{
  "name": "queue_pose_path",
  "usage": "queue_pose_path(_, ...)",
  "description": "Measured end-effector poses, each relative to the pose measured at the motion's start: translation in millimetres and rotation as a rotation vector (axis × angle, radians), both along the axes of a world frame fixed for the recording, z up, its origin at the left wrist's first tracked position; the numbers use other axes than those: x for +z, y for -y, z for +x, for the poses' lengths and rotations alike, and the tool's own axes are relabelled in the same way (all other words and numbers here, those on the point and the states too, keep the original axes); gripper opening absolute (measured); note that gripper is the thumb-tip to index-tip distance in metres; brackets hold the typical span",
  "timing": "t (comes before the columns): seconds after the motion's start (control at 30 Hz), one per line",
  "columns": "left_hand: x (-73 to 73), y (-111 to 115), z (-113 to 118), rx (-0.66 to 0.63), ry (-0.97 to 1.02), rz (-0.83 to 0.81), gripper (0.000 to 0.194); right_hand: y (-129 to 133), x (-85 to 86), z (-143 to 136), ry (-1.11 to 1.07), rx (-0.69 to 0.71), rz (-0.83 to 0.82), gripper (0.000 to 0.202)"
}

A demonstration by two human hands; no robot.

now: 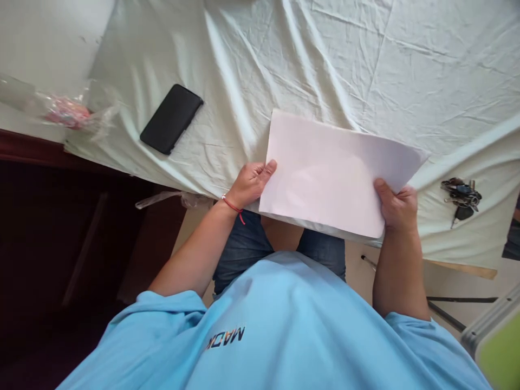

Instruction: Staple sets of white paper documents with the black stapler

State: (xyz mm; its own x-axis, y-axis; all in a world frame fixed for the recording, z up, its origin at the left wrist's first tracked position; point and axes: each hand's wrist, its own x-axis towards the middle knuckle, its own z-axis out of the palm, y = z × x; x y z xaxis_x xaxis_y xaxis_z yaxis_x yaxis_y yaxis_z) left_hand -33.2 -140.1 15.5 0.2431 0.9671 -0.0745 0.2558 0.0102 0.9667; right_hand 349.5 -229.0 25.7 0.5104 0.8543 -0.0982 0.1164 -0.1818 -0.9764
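A blank white sheet of paper [320,173] is held over the front edge of the cloth-covered table. My left hand [252,183] grips its left edge, thumb on top and the other fingers curled beneath. At the sheet's lower right, my right hand [396,203] pinches it, with the thumb on the upper face; the right side of the paper bends upward there. The fingers under the paper are partly hidden. A red string bracelet [233,205] circles my left wrist.
A black phone or case [171,119] lies on the pale tablecloth [227,70] left of the paper. Clear plastic with something pink [69,112] sits at the far left. A bunch of keys [462,197] rests at the right. A green-topped chair or stool [499,346] stands lower right.
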Motion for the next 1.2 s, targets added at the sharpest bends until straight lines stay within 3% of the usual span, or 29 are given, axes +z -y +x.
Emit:
queue_pose_path(0.17,-0.5,-5,1,0.057,0.013,-0.004,0.088,17,-11.1,11,-0.071,0.077,-0.120,0.059)
queue_pose_path(0.37,-4.4,3,7,0.122,-0.049,0.083,0.088,19,-6.8,23,-0.088,0.178,-0.280,0.057)
queue_pose_path(0.57,-10.5,0,6,0.129,-0.209,0.168,0.067,20,-2.5,22,-0.101,0.236,-0.350,0.057)
queue_pose_path(0.77,-3.9,-14,9,0.052,-0.291,0.024,0.058,13,3.4,17,-0.086,0.156,-0.214,0.054)
queue_pose_path(0.97,16.8,-19,19,0.061,-0.402,-0.184,0.056,9,11.2,23,-0.038,0.153,-0.292,0.050)
queue_pose_path(1.1,12.6,-21,25,0.173,-0.335,-0.236,0.069,7,11.2,23,-0.042,0.156,-0.313,0.050)
queue_pose_path(1.2,9.0,-23,26,0.180,-0.362,-0.234,0.068,8,10.1,22,-0.061,0.154,-0.326,0.049)
